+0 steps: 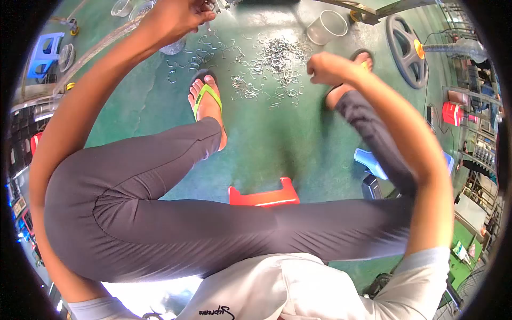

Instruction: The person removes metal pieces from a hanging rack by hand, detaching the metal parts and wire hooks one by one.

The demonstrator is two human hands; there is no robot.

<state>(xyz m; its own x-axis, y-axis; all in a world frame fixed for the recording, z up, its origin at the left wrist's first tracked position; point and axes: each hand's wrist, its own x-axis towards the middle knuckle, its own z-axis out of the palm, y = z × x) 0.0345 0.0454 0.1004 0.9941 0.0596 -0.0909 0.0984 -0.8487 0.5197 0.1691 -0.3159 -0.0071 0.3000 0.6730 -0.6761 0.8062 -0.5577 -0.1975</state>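
Observation:
At the top edge my left hand (pixel 178 21) is raised with its fingers pinched together beside shiny small metal parts (pixel 217 6). What exactly sits between the fingers is too small to make out. My right hand (pixel 332 69) is curled into a fist above the floor, right of the scattered metal pieces, and whatever it may hold is hidden. Those bent, hook-like metal pieces (pixel 280 56) lie in a loose heap on the green floor, with more strewn to the left. Partly behind my left wrist stands a clear plastic container (pixel 173 48).
A translucent bucket (pixel 327 28) stands beyond my right hand. My feet in green-strapped sandals (pixel 209 98) flank the pieces. A red plastic stool (pixel 264 198) shows below my legs. At right is a round black base (pixel 406 50); a blue stool (pixel 47 55) is far left.

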